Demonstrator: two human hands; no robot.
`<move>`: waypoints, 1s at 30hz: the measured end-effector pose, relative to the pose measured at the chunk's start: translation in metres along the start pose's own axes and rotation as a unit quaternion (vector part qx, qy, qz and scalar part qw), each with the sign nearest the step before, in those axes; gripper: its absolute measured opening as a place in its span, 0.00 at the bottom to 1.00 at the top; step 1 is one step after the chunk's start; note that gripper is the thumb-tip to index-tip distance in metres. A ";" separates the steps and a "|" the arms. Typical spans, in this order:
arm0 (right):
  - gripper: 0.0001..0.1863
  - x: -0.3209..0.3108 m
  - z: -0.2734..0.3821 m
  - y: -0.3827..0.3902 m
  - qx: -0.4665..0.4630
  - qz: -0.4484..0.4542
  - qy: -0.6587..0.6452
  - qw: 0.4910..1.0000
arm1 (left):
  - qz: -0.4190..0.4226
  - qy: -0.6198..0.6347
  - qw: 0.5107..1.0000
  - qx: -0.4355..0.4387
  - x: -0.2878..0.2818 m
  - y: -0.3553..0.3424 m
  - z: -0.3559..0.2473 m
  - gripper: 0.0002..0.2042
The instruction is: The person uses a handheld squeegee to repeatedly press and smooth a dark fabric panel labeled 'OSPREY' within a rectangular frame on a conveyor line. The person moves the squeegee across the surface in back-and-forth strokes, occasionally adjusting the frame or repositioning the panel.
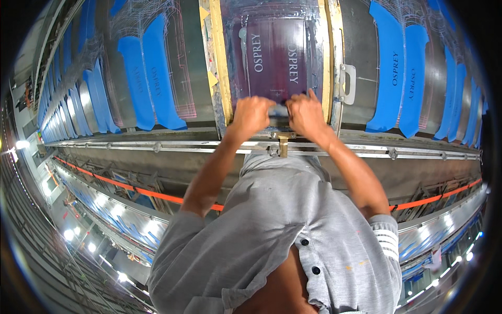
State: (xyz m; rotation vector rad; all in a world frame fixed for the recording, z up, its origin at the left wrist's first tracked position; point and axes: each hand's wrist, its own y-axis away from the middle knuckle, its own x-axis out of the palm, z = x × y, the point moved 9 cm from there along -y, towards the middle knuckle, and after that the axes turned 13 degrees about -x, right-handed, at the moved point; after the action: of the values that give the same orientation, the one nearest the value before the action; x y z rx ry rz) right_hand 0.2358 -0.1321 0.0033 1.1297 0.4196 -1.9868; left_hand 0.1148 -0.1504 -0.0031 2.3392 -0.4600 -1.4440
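A screen-printing frame [224, 78] with yellowish edges lies before me on the long table. Its dark purple mesh [274, 52] bears pale lettering, and a whitish streak runs down its left part. Over the near end of the mesh, my left hand [252, 114] is closed, fingers curled under. My right hand [307, 114] is closed close beside it on the right, its thumb side toward the left hand. A small pale strip [281, 110] shows between the two hands; most of it is hidden, and what the fingers grip cannot be made out.
Blue cut fabric pieces [152, 73] lie on the table to the left, and more blue pieces [400, 73] to the right. A metal rail [209, 147] follows the near edge, with a brass-coloured bracket [283, 145] at the frame. A grey handle [349, 83] juts from the frame's right side.
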 end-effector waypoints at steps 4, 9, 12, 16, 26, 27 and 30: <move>0.06 -0.053 -0.067 -0.089 0.018 0.025 0.031 0.999 | -0.039 -0.052 0.998 0.001 -0.063 -0.107 0.003 0.13; 0.11 -0.116 -0.145 -0.184 0.023 0.014 0.082 0.996 | -0.086 -0.086 0.993 0.001 -0.140 -0.222 -0.006 0.19; 0.11 -0.125 -0.142 -0.185 -0.008 -0.049 0.071 0.996 | -0.154 -0.083 0.984 0.041 -0.152 -0.214 -0.018 0.20; 0.06 -0.076 -0.091 -0.121 -0.054 -0.076 0.082 0.992 | -0.109 -0.078 0.991 0.023 -0.104 -0.138 -0.010 0.15; 0.09 -0.025 0.026 -0.025 -0.008 -0.008 0.010 1.000 | -0.042 0.008 0.999 -0.003 -0.044 0.010 0.010 0.20; 0.08 -0.030 0.017 -0.039 -0.008 0.001 0.010 1.000 | -0.037 -0.006 0.999 0.000 -0.051 -0.006 0.014 0.19; 0.05 -0.058 -0.037 -0.084 -0.021 -0.029 0.044 0.998 | -0.025 -0.027 0.999 -0.012 -0.082 -0.076 0.003 0.17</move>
State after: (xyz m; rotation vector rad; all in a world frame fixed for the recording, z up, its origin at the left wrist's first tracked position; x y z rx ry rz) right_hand 0.2081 -0.0292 0.0233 1.1928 0.5424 -1.9733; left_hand 0.0833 -0.0467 0.0253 2.3123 -0.3981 -1.5309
